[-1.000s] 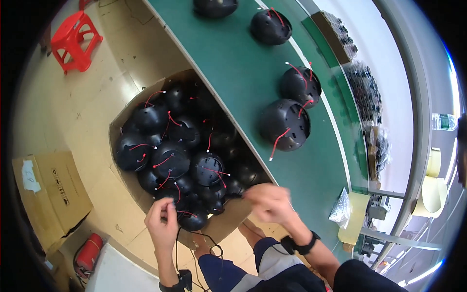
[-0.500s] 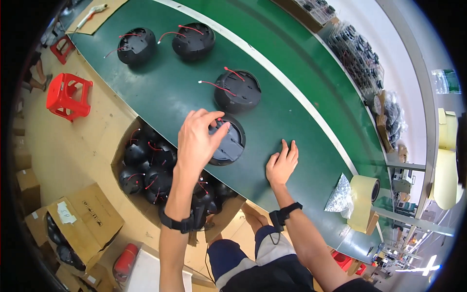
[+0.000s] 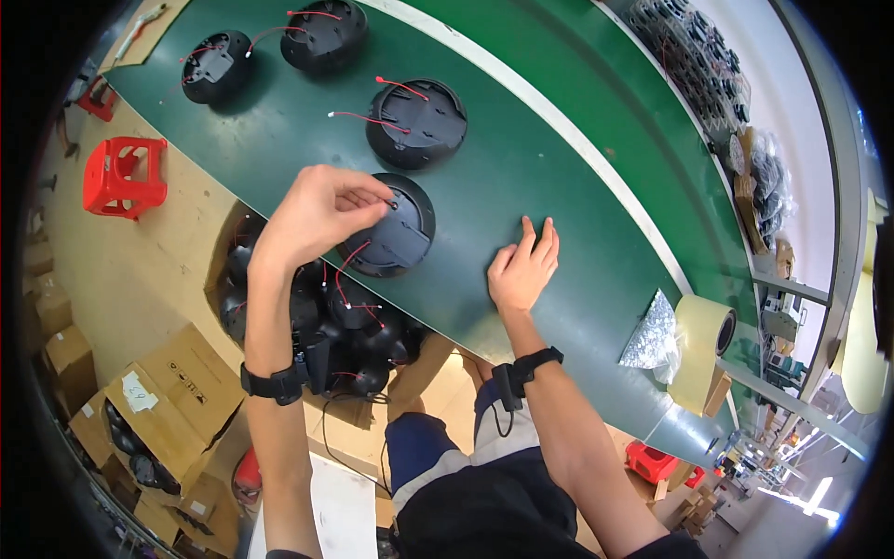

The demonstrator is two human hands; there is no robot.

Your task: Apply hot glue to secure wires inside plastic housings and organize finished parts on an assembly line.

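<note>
My left hand is over the near side of the closest black round housing, which lies on the green table with its recessed face up. Thumb and forefinger are pinched together at the housing's far-left inner edge; what is between them is too small or hidden to make out. A red wire runs out of the housing's near-left part and over the table edge. My right hand rests on the tabletop to the right of the housing, two fingers stretched out, holding nothing.
Three more black housings with red wires stand farther off on the green table. Below its edge, a carton holds several black housings. A silvery bag and a yellowish roll sit at the right. A red stool stands left.
The view has shifted, so the table's things appear farther left and higher. My left hand's fingertips remain at the same housing, its wrist turned more over. A red wire now shows at the housing's near-left side.
</note>
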